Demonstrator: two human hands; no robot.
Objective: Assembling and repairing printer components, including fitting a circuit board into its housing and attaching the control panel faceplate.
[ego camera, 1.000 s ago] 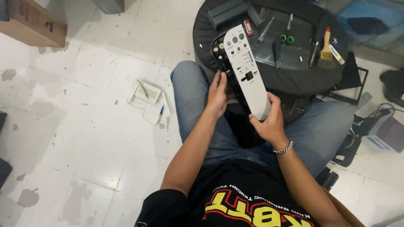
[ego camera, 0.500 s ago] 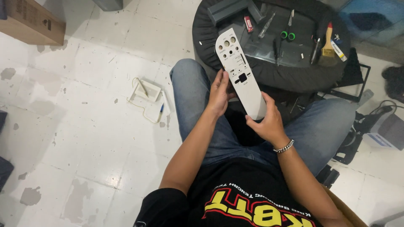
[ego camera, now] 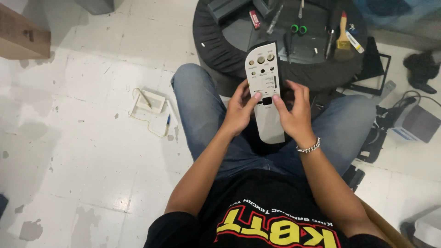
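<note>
The cardboard box (ego camera: pixel 20 32) is cut off by the left edge.

The long panel (ego camera: pixel 266 92) is held above the lap, with the left hand (ego camera: pixel 239 112) at its left edge, the right hand (ego camera: pixel 294 115) at its right, the round table (ego camera: pixel 216 41) beyond it, and a brush (ego camera: pixel 342 34) on that table.

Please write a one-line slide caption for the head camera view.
Seated person's left hand and right hand hold a long white panel above a round black table.
</note>
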